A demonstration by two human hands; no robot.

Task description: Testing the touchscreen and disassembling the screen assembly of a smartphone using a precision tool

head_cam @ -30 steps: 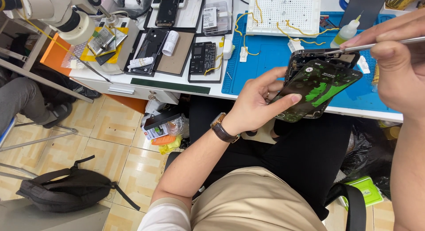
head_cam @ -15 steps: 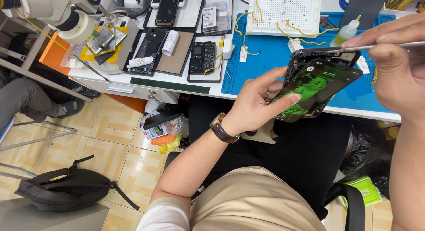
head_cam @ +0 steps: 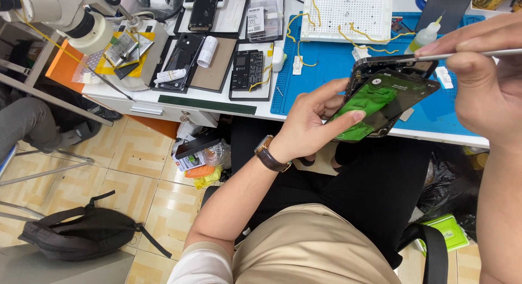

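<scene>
My left hand grips a smartphone from its left side, thumb laid across the glass. The phone's screen panel, dark with a green picture, is lifted slightly off the black body behind it. My right hand pinches a thin metal tool whose tip touches the phone's top edge. A brown-strapped watch sits on my left wrist. Both hands hover over the front edge of a blue work mat.
White workbench holds trays with phones and parts, a white perforated board, yellow cables, a small squeeze bottle. Microscope at top left. On the tiled floor lie a black backpack and boxes. Another person's leg is left.
The screen panel has swung further away from the phone's body, and the tool tip has moved left along the top edge. My left hand keeps its hold.
</scene>
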